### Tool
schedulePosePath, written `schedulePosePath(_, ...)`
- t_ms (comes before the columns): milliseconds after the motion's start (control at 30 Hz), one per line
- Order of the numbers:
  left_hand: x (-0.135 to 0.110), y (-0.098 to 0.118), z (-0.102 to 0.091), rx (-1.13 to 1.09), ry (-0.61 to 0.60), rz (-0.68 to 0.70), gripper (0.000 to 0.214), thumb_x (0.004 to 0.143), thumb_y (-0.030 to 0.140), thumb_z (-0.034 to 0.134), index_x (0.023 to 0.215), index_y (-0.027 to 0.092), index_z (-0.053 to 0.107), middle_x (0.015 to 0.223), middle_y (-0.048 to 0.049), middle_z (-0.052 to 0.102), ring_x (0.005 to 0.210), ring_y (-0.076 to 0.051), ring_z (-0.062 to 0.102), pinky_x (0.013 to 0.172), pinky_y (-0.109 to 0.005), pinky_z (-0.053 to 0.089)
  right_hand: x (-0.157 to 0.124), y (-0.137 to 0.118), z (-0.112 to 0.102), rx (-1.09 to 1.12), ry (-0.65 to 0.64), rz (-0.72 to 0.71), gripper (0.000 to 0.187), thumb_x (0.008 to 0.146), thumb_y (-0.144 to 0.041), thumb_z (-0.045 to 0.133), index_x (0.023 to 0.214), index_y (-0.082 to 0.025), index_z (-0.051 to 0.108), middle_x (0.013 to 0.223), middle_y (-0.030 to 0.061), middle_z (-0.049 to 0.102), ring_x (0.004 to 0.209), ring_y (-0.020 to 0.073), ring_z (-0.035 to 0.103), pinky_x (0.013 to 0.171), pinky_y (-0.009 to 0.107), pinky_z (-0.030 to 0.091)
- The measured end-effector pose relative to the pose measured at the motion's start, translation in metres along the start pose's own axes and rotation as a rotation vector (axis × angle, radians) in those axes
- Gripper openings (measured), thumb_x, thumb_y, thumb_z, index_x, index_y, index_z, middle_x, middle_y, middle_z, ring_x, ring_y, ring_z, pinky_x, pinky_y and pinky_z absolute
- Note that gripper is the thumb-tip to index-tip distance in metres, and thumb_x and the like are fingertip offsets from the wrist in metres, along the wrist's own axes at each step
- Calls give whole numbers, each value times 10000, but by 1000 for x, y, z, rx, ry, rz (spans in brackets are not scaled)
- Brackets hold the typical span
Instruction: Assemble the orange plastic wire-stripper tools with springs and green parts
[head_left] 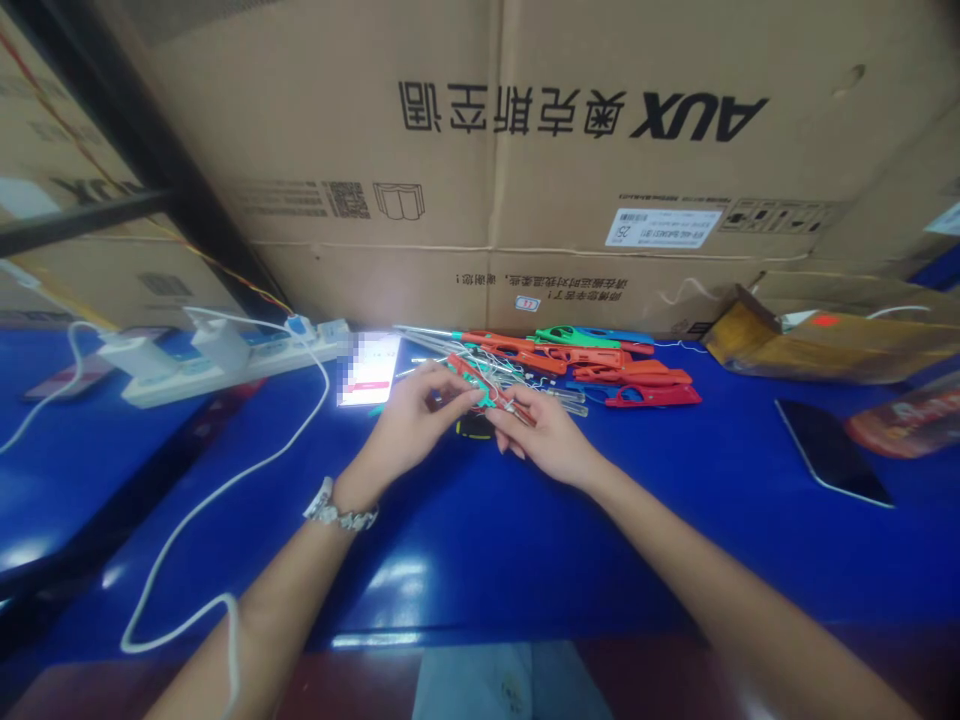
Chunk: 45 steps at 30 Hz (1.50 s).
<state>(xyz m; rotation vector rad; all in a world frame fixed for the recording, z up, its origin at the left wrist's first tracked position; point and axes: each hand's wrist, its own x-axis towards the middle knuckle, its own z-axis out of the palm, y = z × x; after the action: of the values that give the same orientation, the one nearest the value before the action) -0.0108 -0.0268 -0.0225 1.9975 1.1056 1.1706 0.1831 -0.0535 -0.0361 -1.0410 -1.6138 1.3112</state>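
Left hand [424, 405] and right hand [551, 435] are both closed in a pinch on one red casing [459, 366], held just in front of the heap [544, 362] on the tabletop [600, 560]. Its long axis runs aslant, from a far end on the left, close to the heap, down to a near end on the right, toward the person. A green part [486, 400] shows in it about midway along, between the two sets of fingertips. Left thumb and fingers grip beside that green part, so of the two hands the left seems nearer to it and to the casing's far end; right thumb and fingers cover the near end, with the other fingers curled below. How much of the casing the right hand hides, I cannot tell, nor whether any of it touches the heap. Thin metal rods [424, 331] stick out from the heap's left side, and a green casing [562, 337] and a blue one lie along its back. Just left of the heap is a phone [379, 365] with its screen lit; farther left is a power strip [172, 388]. Well to the heap's right lies a dark phone [829, 455], and behind the heap stands a carton [450, 220].
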Motion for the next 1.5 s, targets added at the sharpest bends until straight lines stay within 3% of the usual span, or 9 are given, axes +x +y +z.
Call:
schedulePosePath(133,-3,4,11,-205,110,-71,175,800,369,760,768,198,742,870,-45,668,780,-176,606,660,-303,490,0,1,2,38,50,-33,334,882,-517,620,881,-198,520,584,-58,572,449,75,444,456,215,340)
schedulePosePath(300,-5,13,20,-416,116,-246,209,759,379,792,793,175,759,752,-32,718,634,-144,628,624,-281,535,0,1,2,57,75,-45,348,877,-533,631,889,-201,527,595,-58,564,453,80,434,468,229,339)
schedulePosePath(567,-8,20,27,-611,187,-433,241,685,358,843,726,146,735,676,-31,718,612,-137,663,689,-292,586,0,4,5,74,110,-57,381,863,-570,647,866,-205,538,593,-50,574,452,79,430,461,229,326)
schedulePosePath(833,-9,26,33,-674,288,-412,319,617,298,878,717,140,619,785,-39,719,595,-132,669,613,-281,574,3,1,11,103,200,-25,482,817,-680,617,805,-205,536,486,-69,503,396,78,405,410,219,300)
schedulePosePath(967,-8,24,36,-726,348,-366,402,617,295,886,792,174,544,836,-5,702,635,-101,642,541,-207,492,2,0,13,125,197,-21,472,815,-673,626,817,-209,537,484,-72,500,390,76,402,404,215,294)
schedulePosePath(1067,-7,20,37,-732,262,-375,325,708,344,836,901,161,650,885,-10,691,723,-90,612,590,-186,474,0,0,15,126,176,-27,452,836,-651,623,817,-208,537,491,-69,511,386,72,397,404,215,292)
schedulePosePath(1167,-7,17,38,-731,149,-368,256,761,373,799,827,147,698,805,-12,668,691,-99,586,629,-214,493,-1,2,17,113,166,-45,429,861,-628,614,804,-210,533,502,-64,525,393,72,403,415,217,299)
schedulePosePath(1500,-10,18,35,-886,49,-410,257,770,370,802,735,151,672,711,-8,632,642,-130,587,569,-257,517,-2,8,24,138,176,-67,397,874,-589,632,801,-216,519,515,-66,541,400,75,405,421,215,298)
